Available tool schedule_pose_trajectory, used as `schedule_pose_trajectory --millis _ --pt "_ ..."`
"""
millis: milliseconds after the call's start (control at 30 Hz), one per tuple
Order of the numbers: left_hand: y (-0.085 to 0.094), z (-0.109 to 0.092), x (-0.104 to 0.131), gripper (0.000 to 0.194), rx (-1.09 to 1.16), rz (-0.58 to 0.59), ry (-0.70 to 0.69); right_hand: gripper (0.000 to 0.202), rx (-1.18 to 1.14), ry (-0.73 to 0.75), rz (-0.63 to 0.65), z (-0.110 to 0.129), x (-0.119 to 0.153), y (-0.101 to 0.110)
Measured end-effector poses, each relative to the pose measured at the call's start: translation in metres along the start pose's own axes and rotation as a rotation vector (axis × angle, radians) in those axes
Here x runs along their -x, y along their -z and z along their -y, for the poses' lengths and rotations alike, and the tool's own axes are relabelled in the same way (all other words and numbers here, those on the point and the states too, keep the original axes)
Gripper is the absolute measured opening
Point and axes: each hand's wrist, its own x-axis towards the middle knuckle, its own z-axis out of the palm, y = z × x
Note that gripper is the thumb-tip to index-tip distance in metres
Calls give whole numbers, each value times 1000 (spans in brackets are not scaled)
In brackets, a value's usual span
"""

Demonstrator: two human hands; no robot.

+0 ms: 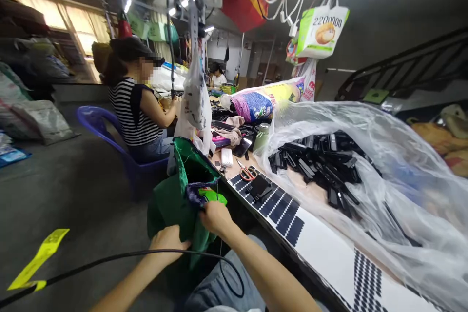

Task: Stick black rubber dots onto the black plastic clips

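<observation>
While the long workbench (pixel 233 171) is running along the right of the green fabric sack (pixel 164 200), a clear plastic bag (pixel 383 131) is spreading over the bench farther right of the sack, holding a heap of black plastic parts (pixel 314 165). Beyond the sack and to its left, a co-worker (pixel 135 102) in a striped top is sitting on a purple plastic chair (pixel 146 168).

The sack itself is hanging beside the bench edge, just ahead of both hands. Its long axis is running from low and near to high and away, and its open mouth is pointing upward, with the far rim rising to a peak. To the right of the sack, a white sheet with rows of black pads (pixel 281 212) is lying on the bench.

The left hand (pixel 170 240) is resting against the lower sack body; its fingertips are hiding in the folds, so I cannot tell how far they are closing. The right hand (pixel 216 218) is being nearer to the mouth, gripping its dark blue edge (pixel 193 194) beside a bright green packet (pixel 212 196). Right of the sack, orange-handled scissors (pixel 247 174) are lying
</observation>
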Motion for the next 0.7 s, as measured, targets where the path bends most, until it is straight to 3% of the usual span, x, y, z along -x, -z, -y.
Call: schedule_pose_trajectory --millis 167,300,367,433,567,633,700 --pt "-16 -15 -19 43 -10 -117 35 31 -305 -20 -5 -24 -31 24" --pt "-6 -15 -29 26 64 -187 108 39 -519 -19 -32 -30 -39 25" --pt "13 -4 -36 25 111 -220 132 42 -596 -19 -74 -33 -37 28" --pt "45 20 -44 34 173 -280 171 44 -653 -22 -138 -35 -33 40" --pt "108 81 -53 60 313 -430 204 42 -848 94 -419 -23 -20 95" --pt "124 102 -52 65 419 -481 242 35 -934 238 -591 -11 -9 126" --pt "128 115 -48 69 593 -516 280 34 -874 307 -609 -3 5 148"
